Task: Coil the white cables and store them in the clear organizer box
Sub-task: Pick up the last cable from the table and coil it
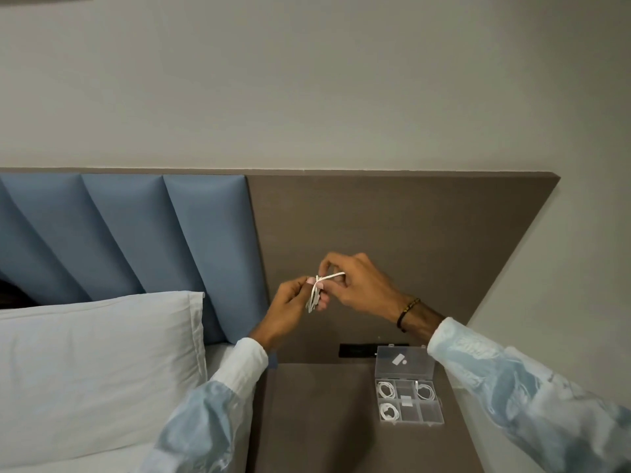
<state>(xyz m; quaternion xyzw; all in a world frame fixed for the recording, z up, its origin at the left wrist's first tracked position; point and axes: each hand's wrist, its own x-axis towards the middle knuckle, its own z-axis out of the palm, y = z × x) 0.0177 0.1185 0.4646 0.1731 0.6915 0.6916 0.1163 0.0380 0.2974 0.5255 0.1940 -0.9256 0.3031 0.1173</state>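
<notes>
A white cable (pixel 316 291) is folded into a small bundle, held up in the air in front of the brown headboard panel. My left hand (pixel 290 308) pinches the bundle from the left. My right hand (pixel 355 285) holds the cable's loose end, which runs across the top of the bundle. Below and to the right, the clear organizer box (pixel 431 414) lies open on the brown bedside table, lid (pixel 404 361) tilted back. Three of its compartments each hold a coiled white cable (pixel 388 411); the others hold small white pieces or nothing.
The brown bedside table (pixel 317 421) runs under my forearms. A white pillow (pixel 92 363) lies on the bed at left, against blue padded headboard panels (pixel 119 233). A black socket strip (pixel 358 350) sits on the wall behind the box.
</notes>
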